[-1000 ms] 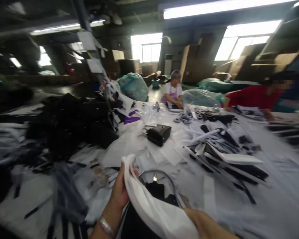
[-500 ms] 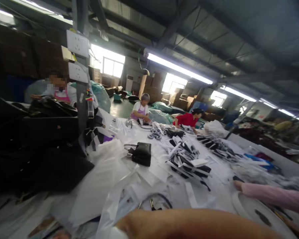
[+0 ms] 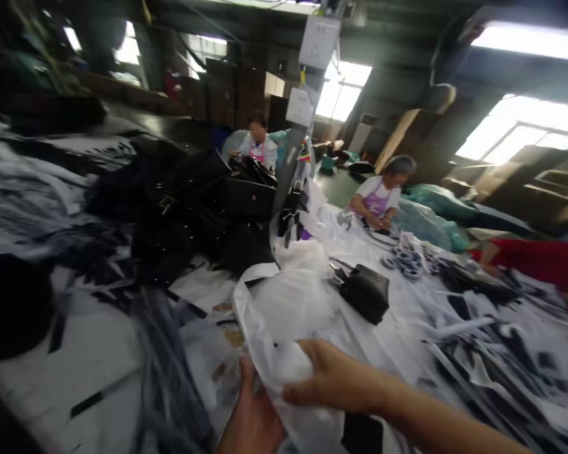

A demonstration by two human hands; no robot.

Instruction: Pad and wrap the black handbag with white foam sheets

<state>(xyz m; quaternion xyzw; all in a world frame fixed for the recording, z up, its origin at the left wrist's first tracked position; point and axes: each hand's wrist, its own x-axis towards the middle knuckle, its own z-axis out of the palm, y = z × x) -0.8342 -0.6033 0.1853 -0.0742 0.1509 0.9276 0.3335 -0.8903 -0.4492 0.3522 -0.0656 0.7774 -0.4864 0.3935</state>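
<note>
My right hand (image 3: 319, 375) reaches in from the lower right, its fingers closed on a long white paper-like strip (image 3: 252, 315). The strip runs up and away and bends over at its far end. From the bottom edge comes my left hand (image 3: 255, 413), thumb up, wrapped against the strip's lower part. Several of its fingers are hidden behind the white material. Below my right wrist shows a black piece (image 3: 362, 434), partly covered. Beyond my hands a small black handbag (image 3: 366, 293) lies tilted on white sheets on the table.
A heap of black bags (image 3: 194, 208) lies to the left, near a grey post (image 3: 288, 164) with sockets. Dark strips (image 3: 165, 372) lie at the lower left. White-and-black pieces (image 3: 492, 359) pile up on the right. A co-worker (image 3: 376, 195) in a purple apron works across the table.
The view has swung left, so the post and handbag sit further right. My left hand has come clearly into view at the white strip. A pink sleeve at right is gone from view.
</note>
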